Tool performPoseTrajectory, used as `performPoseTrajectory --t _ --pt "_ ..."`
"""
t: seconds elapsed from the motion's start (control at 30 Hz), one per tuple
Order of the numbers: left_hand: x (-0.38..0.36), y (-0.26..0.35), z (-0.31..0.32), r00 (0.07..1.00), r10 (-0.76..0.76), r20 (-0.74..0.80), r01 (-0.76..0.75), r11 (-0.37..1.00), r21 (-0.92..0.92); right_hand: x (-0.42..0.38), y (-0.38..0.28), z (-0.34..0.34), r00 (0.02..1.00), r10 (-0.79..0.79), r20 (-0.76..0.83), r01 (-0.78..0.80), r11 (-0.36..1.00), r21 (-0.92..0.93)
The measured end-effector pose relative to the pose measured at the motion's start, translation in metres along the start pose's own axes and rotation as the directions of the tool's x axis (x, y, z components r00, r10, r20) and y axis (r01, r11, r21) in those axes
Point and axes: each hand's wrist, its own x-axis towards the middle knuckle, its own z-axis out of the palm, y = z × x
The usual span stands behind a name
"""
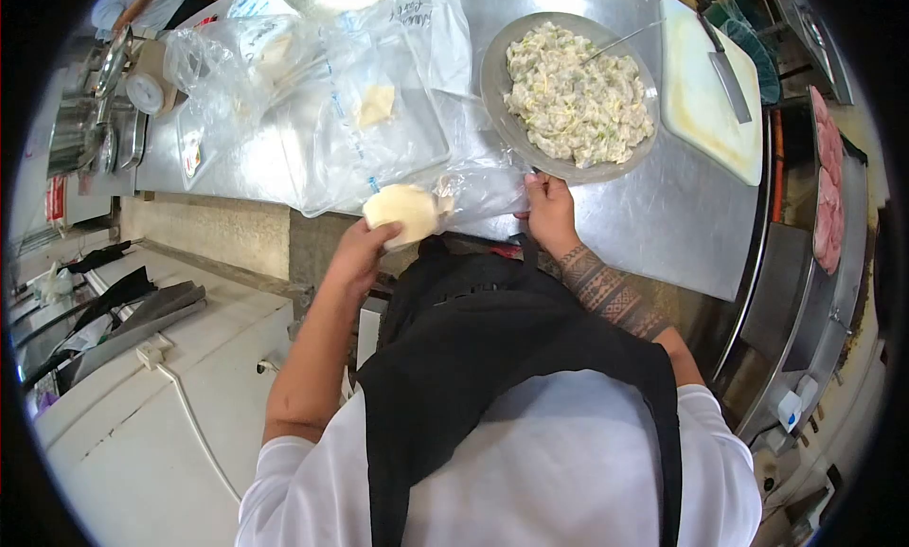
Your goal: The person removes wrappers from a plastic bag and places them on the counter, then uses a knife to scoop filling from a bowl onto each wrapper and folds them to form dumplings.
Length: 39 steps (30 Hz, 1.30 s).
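Observation:
My left hand (358, 253) grips a stack of round, pale dough sheets (401, 214) by its lower left edge, at the front of the steel table. My right hand (551, 213) pinches the right end of a clear plastic bag (481, 193), which stretches across to the dough sheets. Just beyond my right hand stands a wide metal bowl (490, 88) with a chopped pale and green filling (579, 97). A utensil handle (627, 41) sticks out of the filling. A small dough piece (375, 105) lies on clear plastic behind my left hand.
On the right, a knife (727, 78) rests on a white cutting board (701, 121). Plastic bags (256, 64) cover the back left of the steel table (653, 234). Pink meat (828, 187) lies at the far right. Part of another person (142, 5) shows at the top left.

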Motion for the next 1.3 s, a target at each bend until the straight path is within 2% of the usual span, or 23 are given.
performPoseTrajectory --t 0.03,0.17,0.27,0.33,0.4,0.43,0.47,0.5,0.57,0.6,0.7,0.73,0.8,0.87,0.9,0.93,1.03,1.07,1.1,1.17,1.2,1.23,1.3 --pt "-0.011 0.006 -0.011 1.0 0.017 -0.01 -0.017 1.0 0.027 0.002 0.002 0.001 1.0 -0.008 0.007 0.009 0.999 -0.032" --pt "-0.051 0.024 -0.029 0.995 0.074 0.073 -0.066 0.993 -0.096 0.004 0.002 -0.001 0.998 -0.029 0.053 0.041 0.971 -0.236" --pt "-0.057 0.035 0.001 0.984 0.107 0.146 -0.089 0.989 -0.12 0.007 0.008 0.0 0.99 -0.117 0.074 0.136 0.926 -0.352" --pt "-0.038 0.039 0.039 0.971 0.103 0.214 -0.078 0.989 -0.124 0.005 -0.005 0.0 0.993 -0.087 0.081 0.112 0.911 -0.397" --pt "-0.006 0.027 0.071 0.961 0.058 0.269 -0.005 0.981 -0.194 0.005 -0.007 -0.003 0.991 -0.09 0.103 0.126 0.894 -0.429" --pt "0.005 0.018 0.08 0.987 0.085 0.136 -0.097 0.992 0.08 0.009 -0.003 -0.006 0.986 -0.11 0.124 0.154 0.885 -0.439" --pt "0.015 0.009 0.087 0.989 0.15 0.01 -0.143 0.923 0.357 0.011 -0.001 -0.01 0.981 -0.129 0.147 0.182 0.875 -0.448" --pt "0.019 0.004 0.089 0.965 0.245 -0.096 -0.138 0.782 0.608 0.006 -0.007 -0.015 0.972 -0.163 0.168 0.23 0.802 -0.551" --pt "0.008 0.005 0.082 0.938 0.318 -0.139 -0.168 0.766 0.62 -0.012 -0.041 -0.027 0.947 -0.229 0.224 0.319 0.615 -0.721" --pt "-0.001 0.005 0.074 0.923 0.352 -0.159 -0.18 0.755 0.63 -0.023 -0.057 -0.031 0.945 -0.214 0.248 0.327 0.573 -0.751" --pt "-0.021 0.003 0.047 0.913 0.361 -0.191 -0.227 0.837 0.497 -0.037 -0.061 -0.043 0.915 -0.279 0.291 0.402 0.579 -0.71" --pt "-0.02 0.001 0.036 0.877 0.432 -0.209 -0.303 0.837 0.455 -0.041 -0.065 -0.042 0.895 -0.301 0.328 0.444 0.549 -0.708" --pt "-0.014 -0.001 0.016 0.788 0.562 -0.251 -0.456 0.807 0.376 -0.046 -0.065 -0.035 0.893 -0.268 0.363 0.448 0.619 -0.645" --pt "-0.002 0.016 -0.001 0.714 0.621 -0.323 -0.488 0.772 0.407 -0.047 -0.062 -0.022 0.892 -0.24 0.384 0.438 0.672 -0.597" --pt "0.005 0.027 -0.006 0.676 0.646 -0.354 -0.502 0.756 0.419 -0.047 -0.062 -0.013 0.87 -0.253 0.422 0.476 0.652 -0.59" --pt "0.006 0.043 -0.01 0.694 0.626 -0.356 -0.449 0.762 0.466 -0.047 -0.064 -0.004 0.849 -0.264 0.459 0.512 0.629 -0.585" --pt "0.044 0.07 -0.024 0.699 0.589 -0.405 -0.505 0.808 0.304 -0.042 -0.061 0.025 0.805 -0.246 0.539 0.573 0.556 -0.602" --pt "0.057 0.081 -0.029 0.754 0.526 -0.393 -0.414 0.845 0.337 -0.04 -0.057 0.034 0.808 -0.221 0.546 0.567 0.543 -0.619" --pt "0.072 0.089 -0.032 0.817 0.417 -0.398 -0.342 0.906 0.248 -0.04 -0.057 0.044 0.812 -0.193 0.551 0.559 0.531 -0.637" --pt "0.103 0.108 -0.032 0.909 0.19 -0.37 -0.178 0.982 0.067 -0.042 -0.068 0.057 0.83 -0.138 0.54 0.542 0.424 -0.726" --pt "0.116 0.117 -0.026 0.95 0.11 -0.292 -0.127 0.991 -0.04 -0.04 -0.064 0.06 0.838 -0.122 0.532 0.536 0.375 -0.756" --pt "0.121 0.126 -0.015 0.971 0.12 -0.208 -0.135 0.989 -0.062 -0.038 -0.057 0.063 0.846 -0.105 0.522 0.525 0.328 -0.785" --pt "0.129 0.142 0.012 0.99 0.135 -0.04 -0.138 0.985 -0.108 -0.033 -0.046 0.061 0.862 -0.118 0.494 0.5 0.362 -0.786"
